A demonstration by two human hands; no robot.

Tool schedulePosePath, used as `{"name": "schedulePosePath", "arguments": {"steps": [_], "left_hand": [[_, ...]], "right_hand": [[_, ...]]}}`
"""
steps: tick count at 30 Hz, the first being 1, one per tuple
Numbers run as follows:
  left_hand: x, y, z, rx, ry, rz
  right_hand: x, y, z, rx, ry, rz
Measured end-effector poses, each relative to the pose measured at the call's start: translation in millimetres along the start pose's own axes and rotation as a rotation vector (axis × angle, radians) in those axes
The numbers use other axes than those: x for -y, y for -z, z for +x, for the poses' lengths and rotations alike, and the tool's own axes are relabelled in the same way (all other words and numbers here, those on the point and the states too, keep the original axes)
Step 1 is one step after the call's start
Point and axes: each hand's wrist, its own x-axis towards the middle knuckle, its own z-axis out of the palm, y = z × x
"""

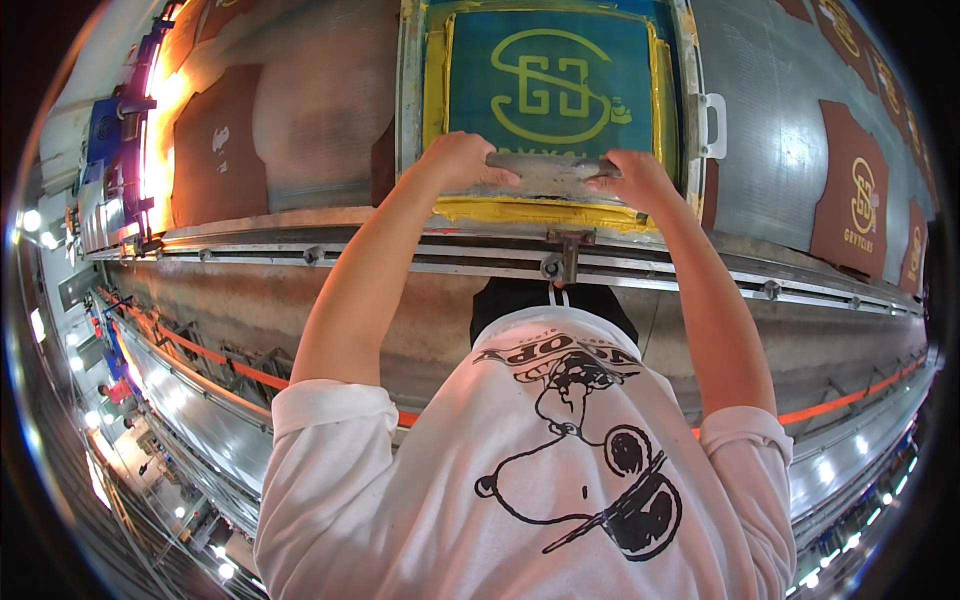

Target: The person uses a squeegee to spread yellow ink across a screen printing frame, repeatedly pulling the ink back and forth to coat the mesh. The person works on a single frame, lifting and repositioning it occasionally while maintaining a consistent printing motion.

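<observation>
Both my hands grip a grey squeegee [553, 174] by its two ends. My left hand [460, 162] is closed on its left end, the thumb along the near face. Around the right end my right hand [637, 181] is closed in the same way. The squeegee lies across the near part of a screen printing frame [690, 90], over its blue-green mesh with a yellow design [555, 85]. Yellow ink [530, 213] lines the frame's near edge. My fingers on the far side of the squeegee are partly hidden.
Brown garment pieces [220, 150] lie on the long grey printing table at left; one at right bears a yellow print [862, 205]. A metal rail [330, 250] runs along the near edge. A white handle [714, 126] juts from the frame's right side. A bright glowing heater [160, 140] stands far left.
</observation>
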Motion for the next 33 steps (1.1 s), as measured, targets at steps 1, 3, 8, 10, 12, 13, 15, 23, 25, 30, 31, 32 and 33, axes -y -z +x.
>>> {"name": "schedulePosePath", "arguments": {"steps": [1,3,8,10,12,13,15,23,25,30,31,32,33], "left_hand": [[1,0,6,-0.002,-0.005,0.001],[-2,10,15,0.052,-0.016,-0.034],[2,42,35,0.232,-0.089,-0.170],[3,61,41,0.222,-0.102,-0.182],[6,82,55,0.112,-0.135,-0.192],[9,91,60,0.016,-0.154,-0.192],[7,116,77,-0.061,-0.200,-0.190],[6,205,130,-0.335,-0.115,-0.024],[11,207,135,-0.394,-0.111,0.039],[14,191,136,-0.502,-0.216,-0.012],[10,191,138,-0.461,-0.221,-0.004],[3,193,138,-0.419,-0.222,0.004],[-3,192,136,-0.377,-0.221,0.011]], "right_hand": [[-5,-1,3,0.003,-0.007,0.012],[-2,15,14,0.186,-0.094,0.052],[0,68,27,0.284,-0.163,0.209],[-20,86,26,0.026,-0.143,0.404],[-42,102,28,-0.438,-0.257,0.490],[-71,107,32,-0.554,-0.345,0.388],[-140,103,35,-0.803,-0.537,0.181],[-124,118,46,-0.492,-0.681,0.770],[-99,133,46,-0.516,-0.684,0.832],[-85,145,34,-0.583,-0.627,0.804],[-83,147,34,-0.595,-0.619,0.805],[-81,147,33,-0.604,-0.620,0.807],[-77,149,32,-0.611,-0.620,0.809]]}}
